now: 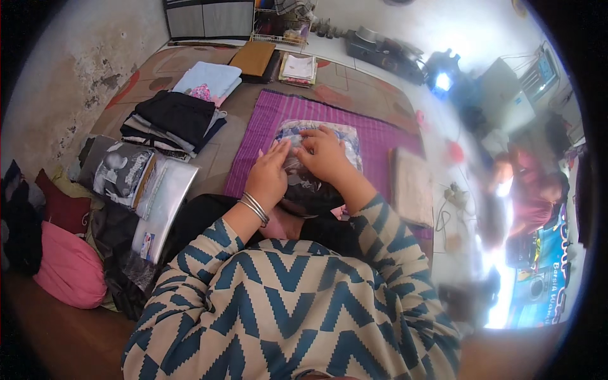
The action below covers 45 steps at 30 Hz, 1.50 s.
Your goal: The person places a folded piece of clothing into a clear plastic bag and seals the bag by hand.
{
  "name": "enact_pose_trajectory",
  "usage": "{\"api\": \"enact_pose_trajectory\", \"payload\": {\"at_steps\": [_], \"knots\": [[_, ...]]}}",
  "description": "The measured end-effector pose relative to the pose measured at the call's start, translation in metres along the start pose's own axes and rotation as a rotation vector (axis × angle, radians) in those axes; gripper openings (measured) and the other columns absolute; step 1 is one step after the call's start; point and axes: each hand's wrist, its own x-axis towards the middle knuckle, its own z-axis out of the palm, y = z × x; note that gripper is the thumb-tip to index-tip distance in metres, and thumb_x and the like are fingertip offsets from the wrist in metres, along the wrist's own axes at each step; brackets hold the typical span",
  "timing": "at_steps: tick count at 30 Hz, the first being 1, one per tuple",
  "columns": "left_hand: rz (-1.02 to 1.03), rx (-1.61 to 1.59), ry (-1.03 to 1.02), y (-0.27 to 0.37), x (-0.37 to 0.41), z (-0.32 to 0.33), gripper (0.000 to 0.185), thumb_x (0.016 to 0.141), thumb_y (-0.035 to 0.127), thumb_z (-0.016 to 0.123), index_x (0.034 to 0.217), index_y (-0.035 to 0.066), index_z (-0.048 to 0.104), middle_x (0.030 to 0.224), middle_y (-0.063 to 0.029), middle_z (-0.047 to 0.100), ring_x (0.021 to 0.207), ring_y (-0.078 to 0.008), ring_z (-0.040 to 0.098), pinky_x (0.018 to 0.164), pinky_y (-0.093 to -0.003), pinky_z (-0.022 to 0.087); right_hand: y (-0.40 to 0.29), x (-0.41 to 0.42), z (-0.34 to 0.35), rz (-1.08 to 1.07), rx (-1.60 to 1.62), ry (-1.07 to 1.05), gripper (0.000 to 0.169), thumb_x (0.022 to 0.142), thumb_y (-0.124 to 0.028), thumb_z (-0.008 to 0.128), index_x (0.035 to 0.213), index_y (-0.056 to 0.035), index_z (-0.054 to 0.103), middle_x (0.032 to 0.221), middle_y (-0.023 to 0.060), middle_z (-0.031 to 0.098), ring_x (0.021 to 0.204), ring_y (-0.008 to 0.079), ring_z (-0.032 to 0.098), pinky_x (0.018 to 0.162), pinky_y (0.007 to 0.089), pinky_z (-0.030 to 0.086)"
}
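Note:
In front of me, folded clothes in a clear plastic bag lie on a purple striped cloth. My left hand, with silver bangles at its wrist, rests on the left side of the bag, fingers stretched upward. Across the bag's upper part lies my right hand, its fingers bent and slightly apart. Both hands touch the plastic; whether either one pinches it cannot be told. To the right, a beige folded cloth sits on the edge of the purple cloth.
At left are dark folded clothes, a light blue folded garment, flat clear plastic bags and a pink cloth bundle. A brown folded cloth and a small cloth stack lie farther off. Two people are at far right, blurred.

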Motion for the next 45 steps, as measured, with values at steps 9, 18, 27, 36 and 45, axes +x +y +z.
{"api": "enact_pose_trajectory", "payload": {"at_steps": [9,18,27,36,45], "knots": [[0.08,0.466,-0.332,0.029,0.019,-0.005,0.051,0.089,0.007,0.045,0.14,0.01,0.046,0.144,-0.0092,0.047,0.134,-0.0295,0.043,0.112,-0.0523,0.027,0.041,-0.005,-0.007,-0.023,-0.041,0.014,0.026,0.08,-0.038,0.07,0.082,-0.0131,0.075,0.136,0.0012,0.055,0.138,0.0404,0.032,0.099,0.0784,0.02],[0.046,0.569,-0.427,0.034,0.028,-0.006,0.043,0.095,0.016,0.042,0.138,0.012,0.049,0.144,-0.0075,0.048,0.135,-0.0308,0.042,0.112,-0.0559,0.025,0.036,-0.013,0.005,-0.1,-0.059,0.126,0.019,0.084,-0.027,0.063,0.086,-0.0103,0.073,0.135,0.005,0.055,0.137,0.04,0.032,0.098,0.0787,0.022],[0.083,-0.043,-0.692,-0.005,0.079,-0.052,0.05,0.09,0.025,0.059,0.137,0.011,0.051,0.139,-0.0154,0.052,0.127,-0.0359,0.049,0.108,-0.0442,0.036,0.039,-0.017,0.008,-0.142,-0.076,0.191,0.021,0.085,-0.022,0.057,0.089,-0.0052,0.069,0.134,0.0091,0.054,0.136,0.0376,0.036,0.097,0.0792,0.023],[0.488,0.094,-0.212,-0.063,0.138,0.008,0.03,0.087,0.04,0.062,0.08,0.012,0.071,0.093,-0.0038,0.067,0.098,-0.0256,0.06,0.085,-0.0411,0.047,0.034,-0.025,0.007,-0.144,-0.08,0.189,0.017,0.086,-0.019,0.057,0.087,-0.0047,0.066,0.135,0.0088,0.052,0.136,0.0369,0.036,0.099,0.0762,0.025],[0.31,0.421,-0.402,-0.04,0.154,0.012,0.037,0.089,0.045,0.058,0.079,0.013,0.073,0.097,-0.0007,0.069,0.097,-0.0254,0.061,0.083,-0.0426,0.045,0.037,-0.022,0.008,-0.148,-0.075,0.189,0.013,0.086,-0.015,0.058,0.083,-0.0038,0.063,0.135,0.0096,0.053,0.137,0.0374,0.035,0.101,0.074,0.024]]}}
